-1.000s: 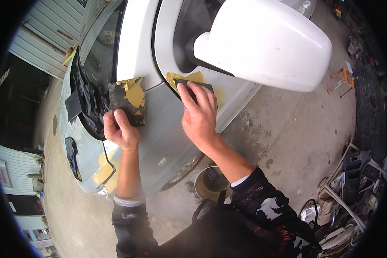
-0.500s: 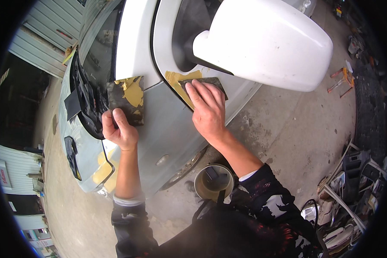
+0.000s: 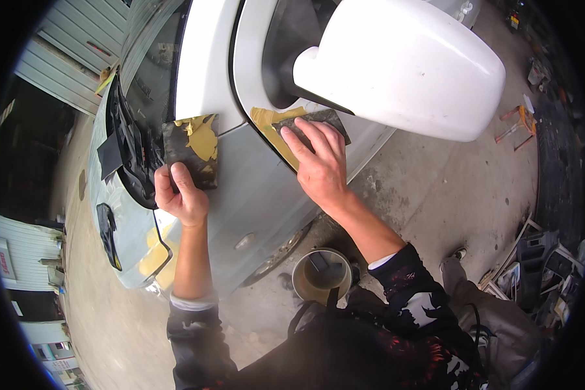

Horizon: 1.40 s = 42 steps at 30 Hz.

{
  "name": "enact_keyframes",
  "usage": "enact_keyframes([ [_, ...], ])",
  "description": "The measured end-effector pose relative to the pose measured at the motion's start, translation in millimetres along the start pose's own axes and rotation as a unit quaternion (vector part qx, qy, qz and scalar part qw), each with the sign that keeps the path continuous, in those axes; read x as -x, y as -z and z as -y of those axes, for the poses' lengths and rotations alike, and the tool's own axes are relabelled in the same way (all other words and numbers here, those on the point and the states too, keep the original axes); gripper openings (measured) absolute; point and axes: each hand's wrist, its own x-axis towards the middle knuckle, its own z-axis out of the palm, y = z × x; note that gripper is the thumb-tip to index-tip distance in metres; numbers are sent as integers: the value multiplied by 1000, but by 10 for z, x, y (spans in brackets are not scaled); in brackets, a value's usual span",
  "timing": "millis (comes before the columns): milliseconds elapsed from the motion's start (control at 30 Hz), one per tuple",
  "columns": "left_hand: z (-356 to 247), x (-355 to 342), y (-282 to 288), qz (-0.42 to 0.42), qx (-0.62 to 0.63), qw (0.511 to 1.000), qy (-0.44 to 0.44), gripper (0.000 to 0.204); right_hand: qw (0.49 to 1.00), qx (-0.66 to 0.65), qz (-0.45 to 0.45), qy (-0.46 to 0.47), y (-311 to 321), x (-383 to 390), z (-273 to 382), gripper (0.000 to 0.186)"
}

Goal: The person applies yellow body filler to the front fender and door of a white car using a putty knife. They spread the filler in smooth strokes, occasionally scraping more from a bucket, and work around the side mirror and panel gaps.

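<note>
Moved since the earlier frame: In my head view, the right hand (image 3: pixel 322 166) and its dark spreader (image 3: pixel 335 122) sit further right than a second ago, away from the panel seam, and I see more of the yellow filler on the door (image 3: pixel 266 118) uncovered. A trousered leg (image 3: pixel 465 286) and a shoe (image 3: pixel 460 254) have come in at lower right.
Right hand: I see its fingers close together over the spreader, keeping hold of it; I cannot tell where the thumb sits.
Spreader: It lies over the right part of the filler, just below the white side mirror (image 3: pixel 409 71).
Left hand: I have it pinching the lower edge of a dark flat plate (image 3: pixel 177 143), thumb on top, the other fingers curled; it stays almost where it was.
Plate: It is above the grey front fender (image 3: pixel 260 185), with yellow filler (image 3: pixel 203 138) heaped and smeared on its upper right.
Door filler: It spreads at the front corner of the white door, beside the dark seam.
Front end: I make out another yellow patch (image 3: pixel 155 257) on the car's bodywork, and black sheeting (image 3: pixel 131 156) below the windshield.
Floor: A round bucket (image 3: pixel 296 284) stands below the fender with a dark block (image 3: pixel 318 262) inside; an orange stool (image 3: pixel 525 119) is well apart, far right.
</note>
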Motion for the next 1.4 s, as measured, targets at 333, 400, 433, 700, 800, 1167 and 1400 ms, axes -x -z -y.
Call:
enact_keyframes([
  [333,11,22,3,-2,18,1000,-2,22,995,39,67,66,-70,174,-99,47],
  [400,8,12,-7,-1,12,1000,1,22,992,43,85,79,16,195,-139,47],
  [433,2,3,-7,-1,16,1000,-14,22,993,40,82,78,60,188,-143,48],
  [700,-51,-6,-19,-4,1,1000,-17,21,997,35,47,54,-6,-187,57,56],
  [800,-53,-10,-10,2,2,1000,-2,22,995,44,55,69,-55,-194,65,55],
  [1167,-31,12,-4,-12,-12,1000,-6,21,976,68,153,139,182,279,-364,53],
  [1400,7,23,7,-5,-7,1000,-3,20,988,42,114,97,328,77,-151,55],
])
